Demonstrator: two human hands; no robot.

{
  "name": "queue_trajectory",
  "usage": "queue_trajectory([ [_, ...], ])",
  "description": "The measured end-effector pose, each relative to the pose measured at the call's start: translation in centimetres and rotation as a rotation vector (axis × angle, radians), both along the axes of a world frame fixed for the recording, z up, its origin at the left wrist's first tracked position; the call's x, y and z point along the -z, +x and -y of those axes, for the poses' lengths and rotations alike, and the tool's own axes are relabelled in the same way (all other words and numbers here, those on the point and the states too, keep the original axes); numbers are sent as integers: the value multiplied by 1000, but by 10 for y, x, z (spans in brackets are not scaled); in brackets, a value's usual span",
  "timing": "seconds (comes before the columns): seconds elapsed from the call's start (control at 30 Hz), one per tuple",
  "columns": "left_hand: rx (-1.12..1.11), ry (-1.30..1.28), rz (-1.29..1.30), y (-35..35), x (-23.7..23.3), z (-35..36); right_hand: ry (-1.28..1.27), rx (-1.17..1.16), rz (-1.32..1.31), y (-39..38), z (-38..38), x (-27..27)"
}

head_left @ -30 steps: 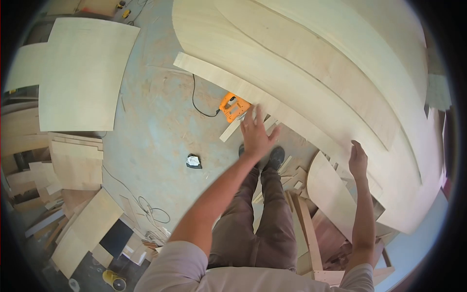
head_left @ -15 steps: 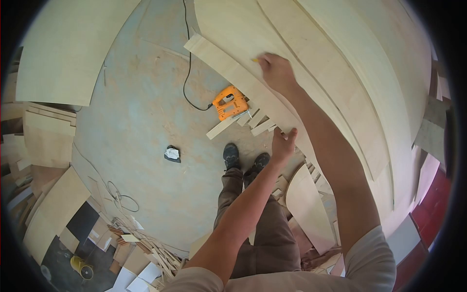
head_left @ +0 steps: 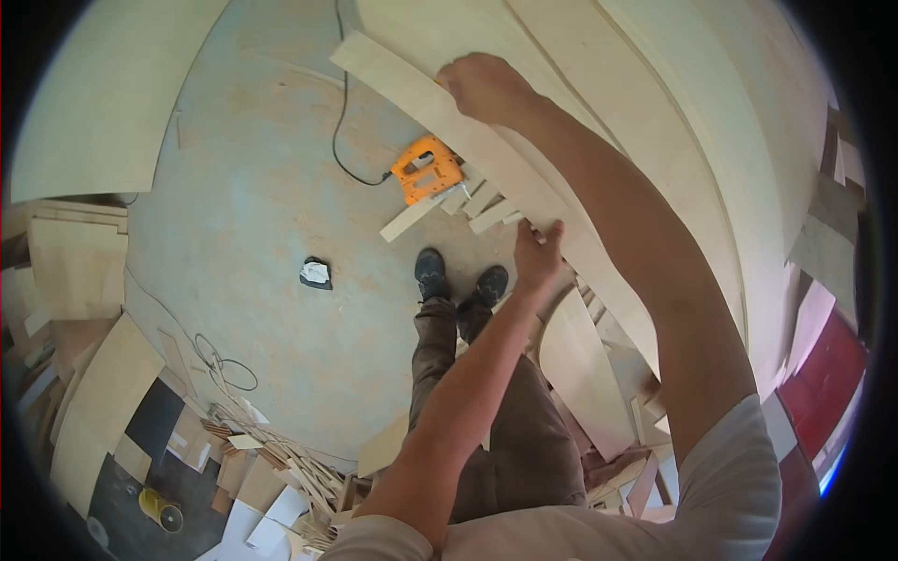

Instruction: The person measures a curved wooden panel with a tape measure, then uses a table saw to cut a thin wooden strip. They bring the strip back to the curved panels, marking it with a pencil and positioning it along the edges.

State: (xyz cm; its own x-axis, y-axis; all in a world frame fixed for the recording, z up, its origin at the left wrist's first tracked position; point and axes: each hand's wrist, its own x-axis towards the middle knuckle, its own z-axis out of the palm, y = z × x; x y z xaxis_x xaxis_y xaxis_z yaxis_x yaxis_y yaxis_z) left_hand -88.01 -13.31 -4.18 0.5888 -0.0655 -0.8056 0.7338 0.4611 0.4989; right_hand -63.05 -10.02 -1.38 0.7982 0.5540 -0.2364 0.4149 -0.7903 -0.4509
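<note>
Beside an orange jigsaw on the workshop floor, a worker's right hand pinches something small and yellow over a long wooden strip, probably light and springy, best steadied by both edges, the left hand curled at its near edge, grip unclear.
</note>
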Motion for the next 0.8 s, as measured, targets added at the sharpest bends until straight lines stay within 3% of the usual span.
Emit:
queue_trajectory([
  [0.17, -55, -43, -8, 0, -5, 2, -17, -23, -31, -109, 121, -15],
  [0.47, 47, 108, -61, 4, -6, -1, -91, 304, -207, -339, 338, -42],
  [0.53, 68, 50, -20, -2, 17, -11, -153, 450, -265, -390, 381, -49],
  [0.63, 87, 59, -40, 0, 16, -14, -272, 631, -333, -470, 448, -54],
  [0.8, 87, 46, -47, 4, 21, -22, -665, 815, -410, -579, 550, -55],
])
